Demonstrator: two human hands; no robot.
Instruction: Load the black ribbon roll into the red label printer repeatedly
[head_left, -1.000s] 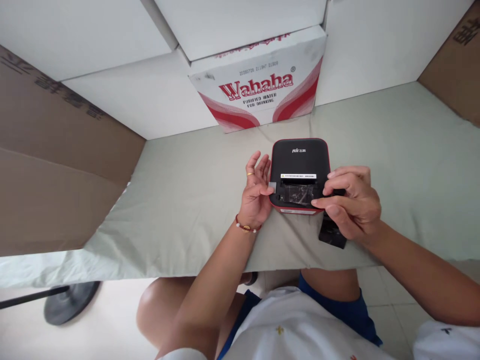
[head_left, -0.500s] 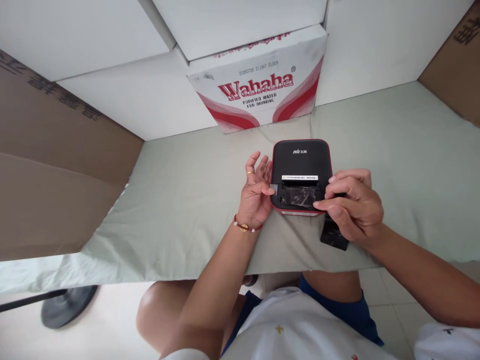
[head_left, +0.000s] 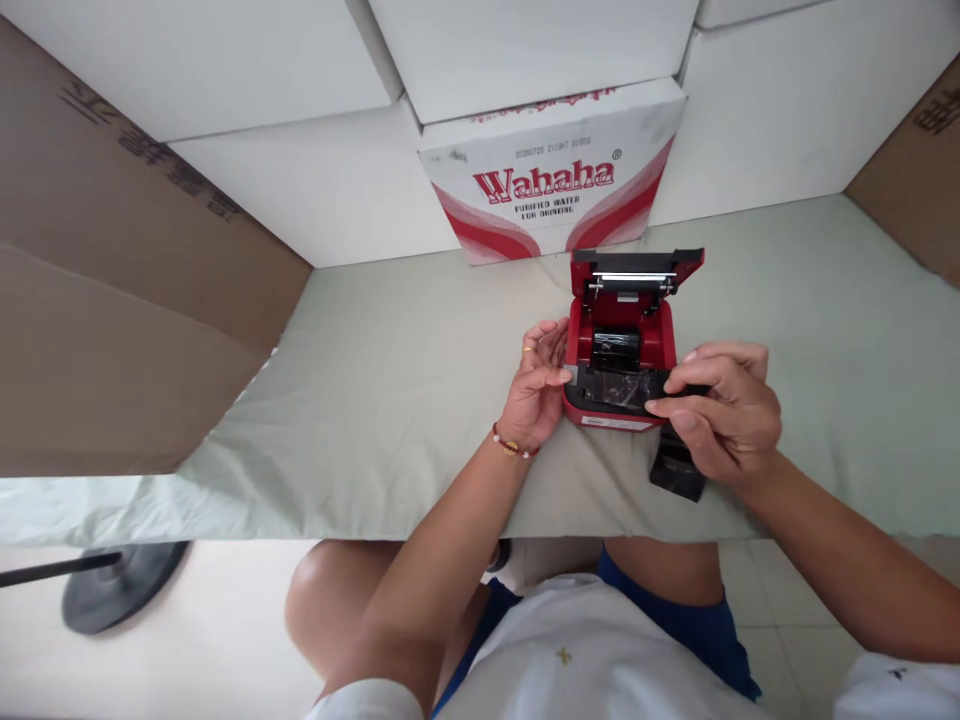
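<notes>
Printer lid up; left hand loose, thumb on 8 o'clock tab; right hand at 4 o'clock, can't tell grip. Stray tug might skew film, imo.

Single head-worn view — facing forward and steeply down — from above the wearer's white printed shirt, across the pale green cloth-covered table, to smooth white boxes; near range, bare left hand and right hand right of centre.

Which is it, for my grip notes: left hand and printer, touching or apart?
Touching: in the head view, the left hand has its thumb on the printer's grey tab.
</notes>
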